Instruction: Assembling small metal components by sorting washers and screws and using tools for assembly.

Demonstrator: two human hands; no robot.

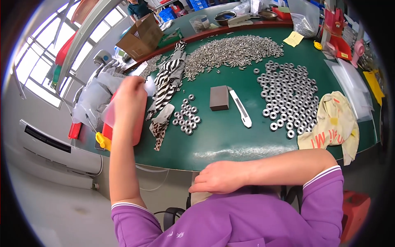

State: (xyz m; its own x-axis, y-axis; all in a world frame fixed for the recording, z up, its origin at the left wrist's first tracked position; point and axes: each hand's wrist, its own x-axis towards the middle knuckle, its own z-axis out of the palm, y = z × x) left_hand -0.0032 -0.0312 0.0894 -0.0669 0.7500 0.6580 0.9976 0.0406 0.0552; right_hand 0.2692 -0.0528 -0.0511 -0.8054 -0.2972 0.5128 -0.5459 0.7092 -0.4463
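Note:
My left hand, smeared by motion, is over a red tray at the table's left side. A blurred pale patch shows beside its fingertips; I cannot tell whether the hand holds it. My right hand rests at the table's near edge, fingers loosely curled with nothing visible in them; its palm side is hidden. Ahead of it a grey-brown block and a white utility knife lie side by side. A small group of metal rings sits left of the block, and a large group of similar rings to its right.
Small metal pins are heaped along the back. Striped cloth and a spotted rag lie near the red tray. A cream printed cloth covers the right front corner. A cardboard box stands far left, plastic sheets far right.

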